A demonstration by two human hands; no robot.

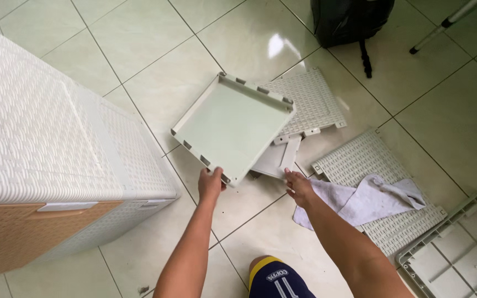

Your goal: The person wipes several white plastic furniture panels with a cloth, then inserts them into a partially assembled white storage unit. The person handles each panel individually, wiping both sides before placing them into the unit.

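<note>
You had a tall white plastic cabinet with woven-pattern walls and a tan drawer front (pixel 56 160) standing at your left on the pale glossy tiled floor (pixel 155 49). A white woven-pattern plastic panel (pixel 310 102) lay flat further out, and a second such panel (pixel 360 160) lay to your right with a crumpled white cloth (pixel 371 198) draped over it. A grey ribbed plastic frame (pixel 459 254) sat at the lower right corner, just beside that second panel. A black bag with a dangling strap (pixel 349 19) stood at the top edge, and near it slanted a white metal pole with a black foot (pixel 443 25)
</note>
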